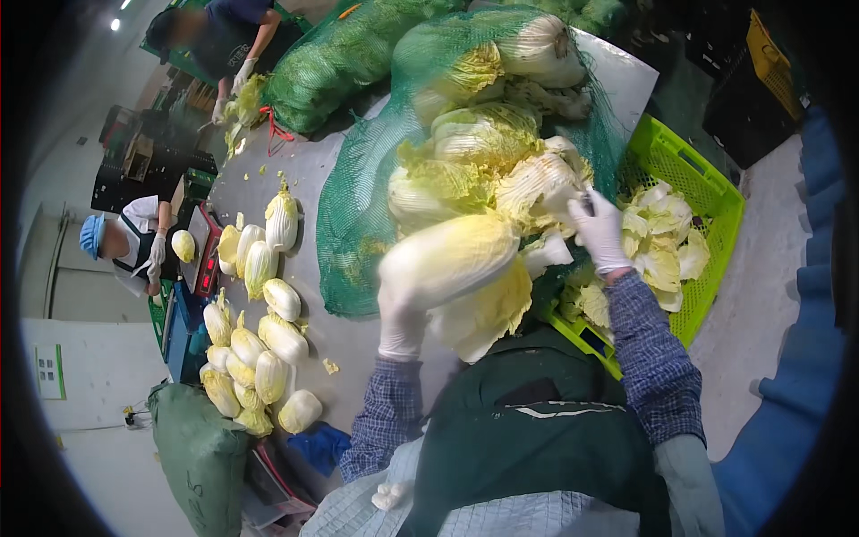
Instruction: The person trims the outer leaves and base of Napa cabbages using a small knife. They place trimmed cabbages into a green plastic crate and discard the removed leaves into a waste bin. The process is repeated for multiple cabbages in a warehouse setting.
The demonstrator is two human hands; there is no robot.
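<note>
A napa cabbage with a pale, smooth body lies tilted in my left hand, which is white-gloved and grips its lower left end. Loose outer leaves hang just under this cabbage. My right hand, also gloved, is closed around a small dark object, mostly hidden by the fingers. It is beside a ragged-leaved cabbage in the heap. More untrimmed cabbages lie on and inside an opened green mesh sack.
Trimmed cabbages lie at the left of the metal table. A lime-green crate with discarded leaves stands at my right. Beyond are a full mesh sack, a red scale and two co-workers. A stuffed green sack stands lower left.
</note>
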